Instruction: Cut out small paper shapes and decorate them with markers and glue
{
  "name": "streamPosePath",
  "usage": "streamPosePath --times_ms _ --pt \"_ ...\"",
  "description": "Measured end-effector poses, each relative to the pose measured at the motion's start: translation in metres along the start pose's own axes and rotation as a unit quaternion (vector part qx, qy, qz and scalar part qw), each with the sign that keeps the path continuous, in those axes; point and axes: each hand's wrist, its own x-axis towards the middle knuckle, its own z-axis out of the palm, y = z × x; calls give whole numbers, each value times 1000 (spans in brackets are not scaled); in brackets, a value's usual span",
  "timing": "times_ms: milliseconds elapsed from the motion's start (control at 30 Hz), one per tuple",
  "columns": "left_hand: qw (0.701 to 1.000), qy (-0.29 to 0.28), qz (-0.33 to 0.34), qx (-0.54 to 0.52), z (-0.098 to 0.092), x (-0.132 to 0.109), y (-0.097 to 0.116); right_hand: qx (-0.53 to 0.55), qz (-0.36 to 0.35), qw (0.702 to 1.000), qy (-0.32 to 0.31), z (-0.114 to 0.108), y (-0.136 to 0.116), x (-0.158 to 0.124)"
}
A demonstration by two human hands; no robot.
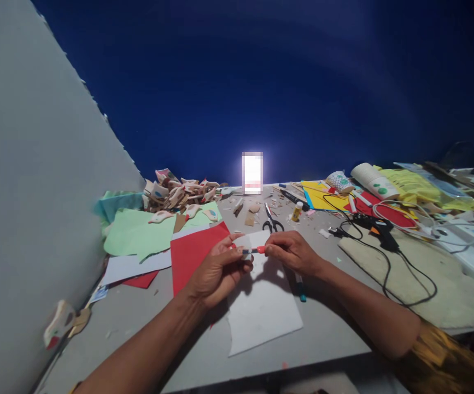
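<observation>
Head view: our left hand [222, 271] and right hand [296, 253] pinch a red-ended pen [255, 250] in closed grips, best held in line above the white paper [266, 317].

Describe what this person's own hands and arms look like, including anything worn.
The left hand and right hand are bare, with no gloves or watch visible. The right sleeve ends near the elbow, patterned in mottled yellow-brown and dark tones. On the left, only a sliver of yellow shows at the bottom edge.
</observation>
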Motion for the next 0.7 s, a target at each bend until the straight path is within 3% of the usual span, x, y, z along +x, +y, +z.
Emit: streamPosePath --times_ms 233,600,700 --pt "1000 0 -2 -5 1 -1 0 30 33 999 2 -2 8 2" --pt "1000 2 0 5 0 0 -2 27 13 999 11 4 -2 2" --pt "1000 -7 -5 11 0 0 -2 48 56 997 23 0 5 4"
